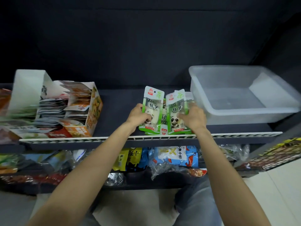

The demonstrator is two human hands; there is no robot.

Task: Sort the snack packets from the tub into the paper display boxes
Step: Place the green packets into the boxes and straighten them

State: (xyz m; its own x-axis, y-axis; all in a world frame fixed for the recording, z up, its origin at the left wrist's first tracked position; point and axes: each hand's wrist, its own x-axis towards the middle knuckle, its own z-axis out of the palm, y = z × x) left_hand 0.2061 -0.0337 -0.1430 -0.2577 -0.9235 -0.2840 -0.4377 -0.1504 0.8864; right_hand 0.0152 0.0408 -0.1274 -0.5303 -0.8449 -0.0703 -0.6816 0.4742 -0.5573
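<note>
Several green-and-white panda snack packets point(153, 101) lie in a loose pile on the dark shelf, near its front rail. My left hand point(138, 115) grips the left packet at its side. My right hand point(192, 118) holds the right packet point(176, 103) with its fingers curled over it. The clear plastic tub point(241, 115) stands to the right and holds nothing that I can see. At the left, an orange paper display box point(93, 110) holds several packets on edge. A white box point(27, 88) stands beside it.
A white wire rail point(97, 139) runs along the shelf's front edge. The lower shelf carries bagged snacks, among them a blue shrimp bag point(177, 156) and a yellow bag point(123, 159). A wire basket point(275, 155) sticks out at the right.
</note>
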